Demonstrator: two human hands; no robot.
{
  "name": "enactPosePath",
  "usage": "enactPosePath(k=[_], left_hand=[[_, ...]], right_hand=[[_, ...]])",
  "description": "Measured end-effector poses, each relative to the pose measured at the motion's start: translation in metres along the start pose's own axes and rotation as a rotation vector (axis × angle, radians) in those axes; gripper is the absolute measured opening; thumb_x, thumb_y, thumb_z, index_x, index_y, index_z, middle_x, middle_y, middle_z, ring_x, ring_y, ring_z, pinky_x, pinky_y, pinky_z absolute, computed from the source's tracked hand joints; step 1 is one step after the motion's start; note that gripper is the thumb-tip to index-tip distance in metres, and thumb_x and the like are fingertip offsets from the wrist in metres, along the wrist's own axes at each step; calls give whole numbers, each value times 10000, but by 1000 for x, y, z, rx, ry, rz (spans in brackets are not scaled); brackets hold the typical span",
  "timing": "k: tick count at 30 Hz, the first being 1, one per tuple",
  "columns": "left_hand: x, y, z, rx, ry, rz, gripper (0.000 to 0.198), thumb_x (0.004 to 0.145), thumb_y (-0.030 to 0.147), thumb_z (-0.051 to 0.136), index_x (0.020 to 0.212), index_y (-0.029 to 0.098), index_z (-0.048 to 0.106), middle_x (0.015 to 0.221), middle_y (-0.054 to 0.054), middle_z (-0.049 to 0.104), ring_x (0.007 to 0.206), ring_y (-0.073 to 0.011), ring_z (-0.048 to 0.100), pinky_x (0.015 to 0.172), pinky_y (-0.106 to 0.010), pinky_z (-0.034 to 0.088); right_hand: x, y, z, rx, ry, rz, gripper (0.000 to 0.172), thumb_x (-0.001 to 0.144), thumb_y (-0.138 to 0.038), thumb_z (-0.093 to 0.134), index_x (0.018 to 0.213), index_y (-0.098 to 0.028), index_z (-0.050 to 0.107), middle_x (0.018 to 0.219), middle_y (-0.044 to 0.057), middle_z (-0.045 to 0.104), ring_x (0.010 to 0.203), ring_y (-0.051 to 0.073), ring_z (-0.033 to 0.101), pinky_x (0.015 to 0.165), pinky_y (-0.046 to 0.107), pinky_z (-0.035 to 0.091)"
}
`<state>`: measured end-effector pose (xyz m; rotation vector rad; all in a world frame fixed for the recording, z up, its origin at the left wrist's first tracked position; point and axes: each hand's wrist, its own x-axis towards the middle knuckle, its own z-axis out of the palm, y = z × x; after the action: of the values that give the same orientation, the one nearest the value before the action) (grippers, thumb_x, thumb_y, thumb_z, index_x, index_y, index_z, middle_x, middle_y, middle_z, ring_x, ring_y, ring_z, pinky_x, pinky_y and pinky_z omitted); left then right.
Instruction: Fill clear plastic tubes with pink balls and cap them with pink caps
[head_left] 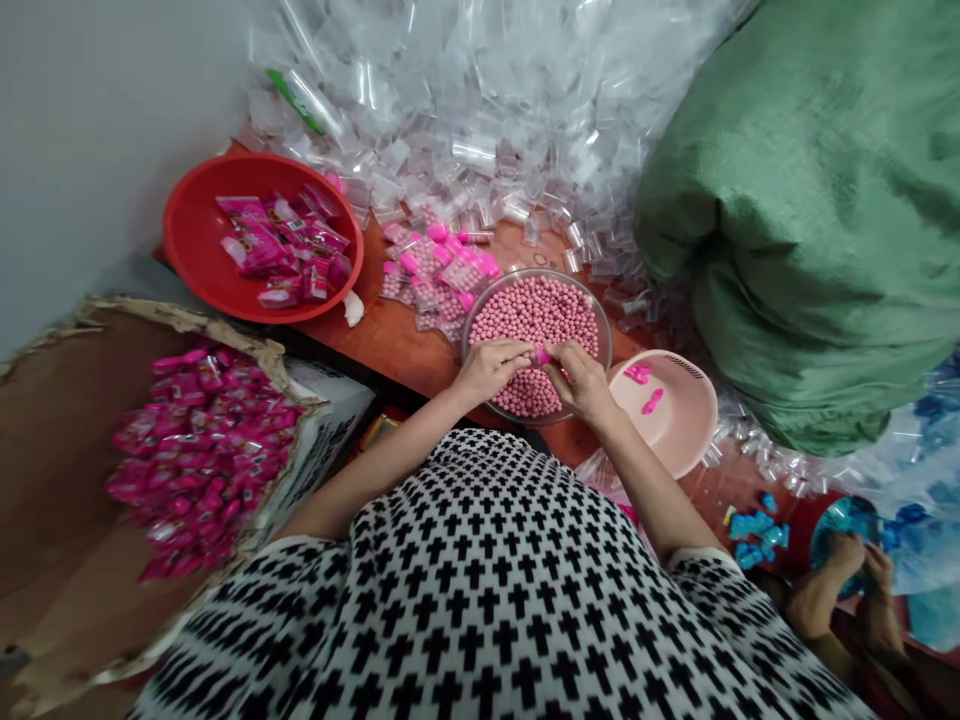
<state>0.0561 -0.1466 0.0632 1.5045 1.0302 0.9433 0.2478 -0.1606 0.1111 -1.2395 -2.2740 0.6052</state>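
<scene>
Over a bowl [606,345] of round pink candy-like balls [534,308], my left hand [489,372] and my right hand [581,382] meet with fingers pinched. A small bright pink plastic cap [540,356] sits between their fingertips. Whether it is joined to a clear container is hidden by my fingers. Just beyond the bowl lies a pile of small clear containers [442,268] filled with pink balls and topped with pink caps. Close to my right wrist, a pale pink basin [694,415] holds a few bright pink pieces [652,402].
A red basin [180,240] of pink packets [262,240] stands at left, above an open cardboard box [52,430] of pink packets [202,450]. Clear tubes [480,150] heap up at the back. A green sack [817,200] bulges at right. Another person's hands [847,555] work over blue pieces.
</scene>
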Motion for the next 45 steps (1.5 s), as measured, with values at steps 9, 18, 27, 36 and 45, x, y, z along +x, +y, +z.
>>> enactPosePath(k=[9, 18, 27, 36, 45], left_hand=[[10, 7, 1, 142, -145, 28, 187, 859, 246, 566, 884, 175, 738, 840, -25, 737, 796, -150, 664, 765, -246, 487], [1, 17, 11, -101, -317, -95, 224, 806, 323, 607, 771, 144, 736, 633, 11, 657, 629, -123, 596, 632, -219, 444], [0, 26, 24, -668, 49, -407, 510, 642, 467, 788, 1026, 135, 741, 944, -74, 746, 790, -185, 689, 760, -313, 557], [-1, 19, 16, -167, -31, -106, 342, 783, 424, 682, 1017, 186, 756, 1049, -78, 741, 1005, -230, 664, 964, -400, 505], [1, 11, 12, 33, -24, 115, 243, 885, 324, 591, 1037, 212, 744, 998, -71, 722, 1084, -212, 601, 969, -401, 499]], right_hand=[[12, 9, -14, -120, -100, -129, 234, 970, -256, 450, 1173, -187, 542, 811, 62, 565, 719, 179, 540, 631, 291, 469], [-18, 3, -26, 177, -100, -46, 297, 957, -310, 497, 1220, -201, 579, 894, 81, 636, 816, 177, 601, 723, 320, 519], [-23, 6, -24, 1144, 109, 585, 537, 730, -477, 753, 1217, -286, 628, 1038, 44, 723, 839, 192, 686, 800, 390, 559], [-17, 6, -7, 1432, 151, 691, 392, 647, -480, 802, 933, -230, 706, 948, 28, 706, 852, 167, 657, 787, 348, 568], [3, -7, 19, 1702, 53, 954, 137, 696, -282, 662, 785, -179, 639, 700, -7, 674, 684, 134, 636, 757, 345, 607]])
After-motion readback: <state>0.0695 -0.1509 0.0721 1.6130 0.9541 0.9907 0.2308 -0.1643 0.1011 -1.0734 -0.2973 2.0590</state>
